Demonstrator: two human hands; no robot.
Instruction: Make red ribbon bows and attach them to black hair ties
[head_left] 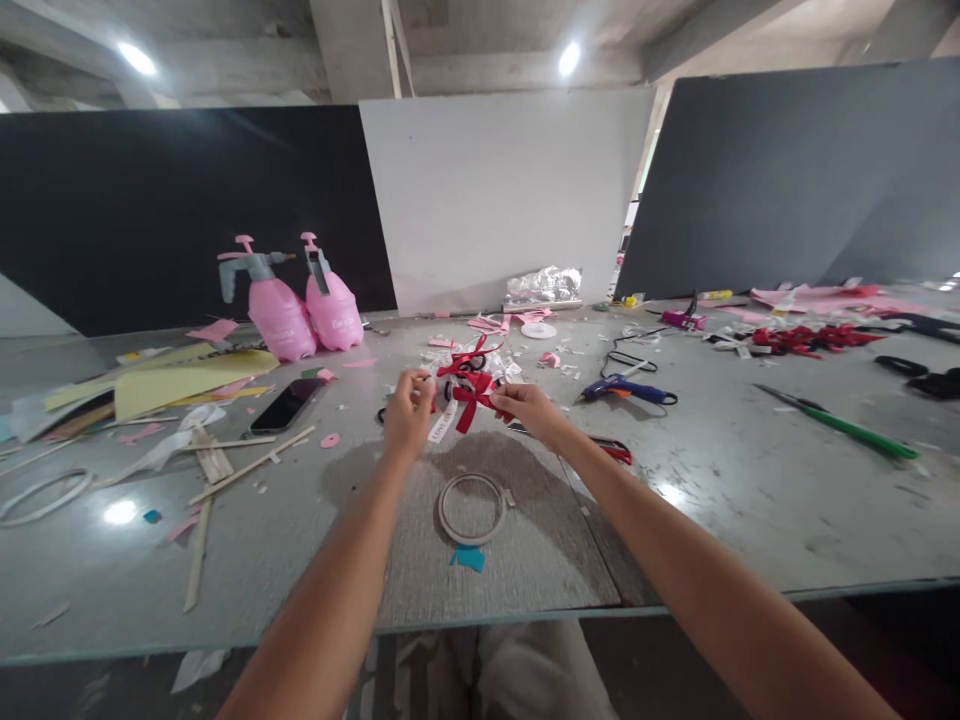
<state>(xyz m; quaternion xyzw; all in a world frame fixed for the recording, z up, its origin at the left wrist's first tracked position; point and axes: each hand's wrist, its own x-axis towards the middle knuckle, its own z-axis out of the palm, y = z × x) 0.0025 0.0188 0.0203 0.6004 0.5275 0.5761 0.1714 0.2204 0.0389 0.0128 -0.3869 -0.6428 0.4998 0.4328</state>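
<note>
Near the middle of the table, a red ribbon bow (pixel 474 392) is pinched at its right side by my right hand (pixel 523 408). My left hand (pixel 409 405) is on the left of the bow, its fingers closed together; a small bit of red shows at the fingertips, too small to name. A white ribbon strip with printed letters (pixel 443 422) hangs between the hands. Behind them lie more red ribbons (pixel 471 355) and white pieces. Nearer to me, a roll of tape (pixel 472 508) lies flat beside a blue scrap (pixel 469 558).
Two pink spray bottles (pixel 281 318), a phone (pixel 287 405), wooden sticks (pixel 251 464) and yellow paper (pixel 191 380) are left. Right are a blue glue gun (pixel 628 388), red-handled scissors (pixel 613 450), a green-handled tool (pixel 859 432) and red ribbons (pixel 806 341). Foil (pixel 544 288) stands behind.
</note>
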